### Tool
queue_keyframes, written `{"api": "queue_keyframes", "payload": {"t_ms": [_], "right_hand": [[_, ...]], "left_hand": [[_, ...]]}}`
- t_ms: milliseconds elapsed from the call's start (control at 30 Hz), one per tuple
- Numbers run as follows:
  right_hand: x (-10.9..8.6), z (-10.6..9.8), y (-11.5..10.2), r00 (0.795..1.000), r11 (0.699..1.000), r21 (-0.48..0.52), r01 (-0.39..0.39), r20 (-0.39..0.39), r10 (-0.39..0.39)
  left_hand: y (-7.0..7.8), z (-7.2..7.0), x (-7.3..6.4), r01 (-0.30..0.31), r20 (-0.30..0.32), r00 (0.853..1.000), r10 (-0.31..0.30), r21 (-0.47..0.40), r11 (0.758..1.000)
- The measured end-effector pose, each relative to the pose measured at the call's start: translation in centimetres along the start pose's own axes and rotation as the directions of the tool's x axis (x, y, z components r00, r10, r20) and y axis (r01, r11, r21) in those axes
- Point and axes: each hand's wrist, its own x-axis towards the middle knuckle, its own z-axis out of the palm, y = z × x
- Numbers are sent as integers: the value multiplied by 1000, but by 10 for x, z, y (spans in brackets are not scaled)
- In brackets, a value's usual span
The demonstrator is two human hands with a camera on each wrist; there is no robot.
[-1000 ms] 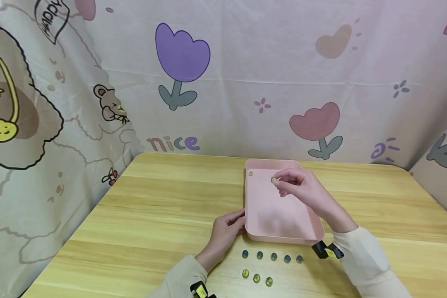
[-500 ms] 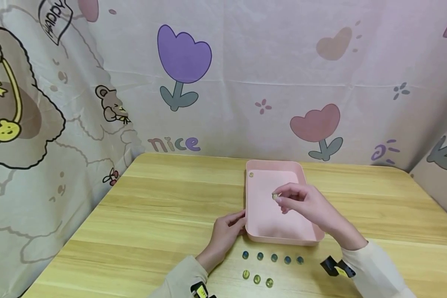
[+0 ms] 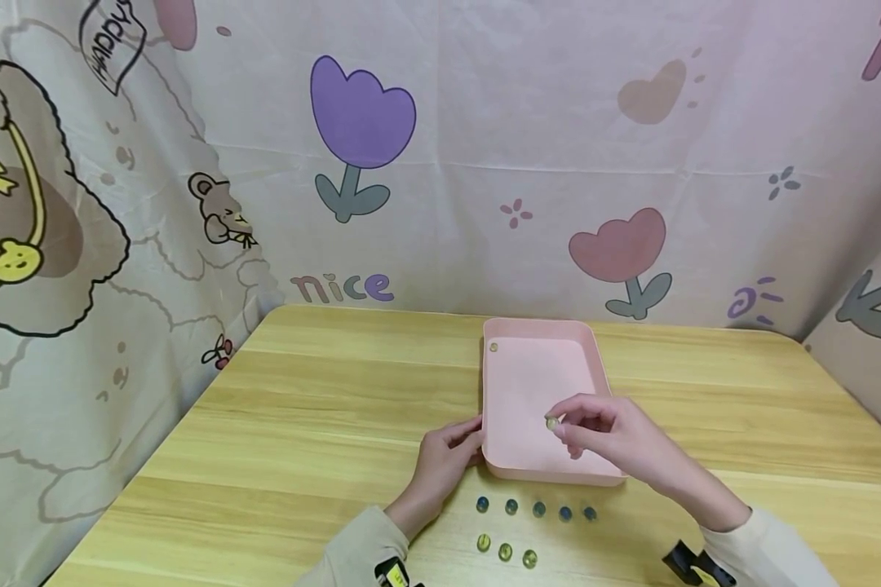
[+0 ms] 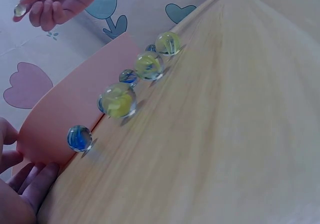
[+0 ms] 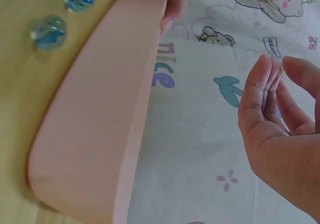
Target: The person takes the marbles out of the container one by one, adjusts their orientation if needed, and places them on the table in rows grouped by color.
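My right hand (image 3: 617,432) pinches a clear yellowish marble (image 3: 553,424) between thumb and fingertips, above the near part of a shallow pink tray (image 3: 514,473). In the left wrist view that marble (image 4: 20,10) shows at the fingertips. On the tray's floor, in the far left corner, lies one small yellowish marble (image 3: 494,347). My left hand (image 3: 444,461) rests on the table with its fingers against the outer left wall of the tray, near the front corner. The left wrist view shows those fingers (image 4: 40,184) touching the pink wall.
In front of the tray, several blue marbles (image 3: 539,509) form a row. Nearer to me lie three yellow-green marbles (image 3: 506,552). Everything stands on a wood-grain table (image 3: 323,391), with a printed cloth (image 3: 470,98) hanging behind and at the sides.
My right hand has drawn back toward me and slightly right, from over the tray's far half to its near part, still pinching the marble. My left hand stays at the tray's wall.
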Motion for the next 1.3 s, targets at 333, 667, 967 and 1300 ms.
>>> {"api": "queue_keyframes", "payload": {"t_ms": [333, 667, 967, 1300], "right_hand": [[-14, 7, 7, 1000, 999, 37, -11, 19, 11], [-25, 18, 16, 999, 998, 66, 3, 54, -6], [-37, 26, 26, 992, 993, 110, 32, 115, -45], [-48, 29, 35, 981, 987, 156, 50, 176, -77]], "left_hand": [[0, -1, 0, 1, -2, 1000, -1, 5, 1000], [-2, -1, -1, -1, -4, 1000, 1, 6, 1000], [-2, -2, -1, 0, -8, 1000, 0, 4, 1000], [-2, 0, 0, -6, -3, 1000, 6, -4, 1000]]}}
